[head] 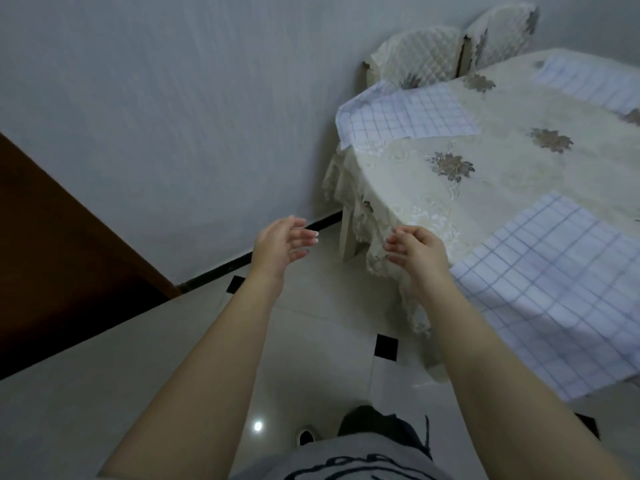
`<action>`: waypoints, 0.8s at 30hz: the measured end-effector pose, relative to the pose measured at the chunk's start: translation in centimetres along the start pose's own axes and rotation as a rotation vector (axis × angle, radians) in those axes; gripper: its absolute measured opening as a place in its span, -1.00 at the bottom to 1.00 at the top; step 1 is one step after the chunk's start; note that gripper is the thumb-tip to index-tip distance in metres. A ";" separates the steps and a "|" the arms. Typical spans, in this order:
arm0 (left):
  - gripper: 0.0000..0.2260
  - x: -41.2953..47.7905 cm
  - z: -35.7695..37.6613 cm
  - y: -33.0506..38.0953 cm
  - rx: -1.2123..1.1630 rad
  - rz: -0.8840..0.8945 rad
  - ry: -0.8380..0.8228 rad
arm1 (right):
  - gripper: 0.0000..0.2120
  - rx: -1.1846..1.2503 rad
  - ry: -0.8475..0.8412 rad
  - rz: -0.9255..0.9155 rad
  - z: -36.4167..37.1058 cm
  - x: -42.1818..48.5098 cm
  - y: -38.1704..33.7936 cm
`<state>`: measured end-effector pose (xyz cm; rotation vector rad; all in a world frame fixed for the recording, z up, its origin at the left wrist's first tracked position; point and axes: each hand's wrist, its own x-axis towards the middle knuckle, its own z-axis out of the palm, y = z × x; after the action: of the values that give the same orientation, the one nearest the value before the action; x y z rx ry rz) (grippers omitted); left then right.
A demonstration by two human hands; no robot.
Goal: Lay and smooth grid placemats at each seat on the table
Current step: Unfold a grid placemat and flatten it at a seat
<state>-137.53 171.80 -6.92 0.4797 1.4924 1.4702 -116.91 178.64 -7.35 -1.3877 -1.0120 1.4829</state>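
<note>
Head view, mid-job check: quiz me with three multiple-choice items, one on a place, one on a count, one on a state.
1. Where are the chairs?
A) at the wall past the table
B) tipped over on the floor
C) on top of the table

2. How many mats lie on the table?
A) one
B) three
C) five

3. What are the hands doing?
A) both grip a mat
B) left presses the table
C) both are open and hold nothing

Answers:
1 A: both covered chairs stand upright between the wall and the table's far edge.
2 B: a near mat, a far-left mat and a far-right mat show.
3 C: the left hand and right hand have loose fingers with nothing in them.
</note>
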 end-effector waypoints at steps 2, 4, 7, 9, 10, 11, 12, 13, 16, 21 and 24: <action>-0.79 2.6 0.7 0.4 0.008 -0.009 -0.021 | -0.91 0.007 0.030 0.002 0.4 2.2 -0.5; -0.78 5.2 1.7 0.9 0.009 -0.017 -0.035 | -0.88 0.008 0.046 -0.006 0.8 4.6 -1.0; -0.77 9.8 3.8 1.8 0.014 -0.018 -0.067 | -0.86 0.013 0.059 -0.022 1.4 9.2 -2.1; -0.77 13.0 5.6 2.7 0.026 -0.012 -0.091 | -0.87 0.028 0.065 -0.034 1.8 12.4 -3.0; -0.77 14.5 6.5 3.2 0.036 -0.011 -0.097 | -0.87 0.041 0.074 -0.034 1.9 14.0 -3.5; -0.77 16.0 7.4 3.8 0.042 -0.015 -0.103 | -0.88 0.054 0.082 -0.034 1.9 15.5 -4.0; -0.78 17.2 8.4 4.4 0.042 -0.022 -0.106 | -0.88 0.065 0.087 -0.032 1.9 16.8 -4.5; -0.78 18.5 9.4 5.1 0.039 -0.033 -0.110 | -0.88 0.072 0.094 -0.030 1.9 18.2 -5.1; -0.81 22.1 12.6 6.9 0.029 -0.055 -0.119 | -0.90 0.089 0.123 -0.019 1.9 22.1 -7.0; -0.83 26.7 16.2 8.2 0.059 -0.043 -0.178 | -0.88 0.106 0.165 -0.030 1.7 26.5 -9.0; -0.84 29.1 18.0 8.5 0.087 -0.053 -0.201 | -0.87 0.121 0.206 -0.023 1.3 28.3 -9.7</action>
<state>-139.31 206.98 -5.94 0.6170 1.4029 1.2799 -118.52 208.49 -7.03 -1.4040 -0.7945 1.3307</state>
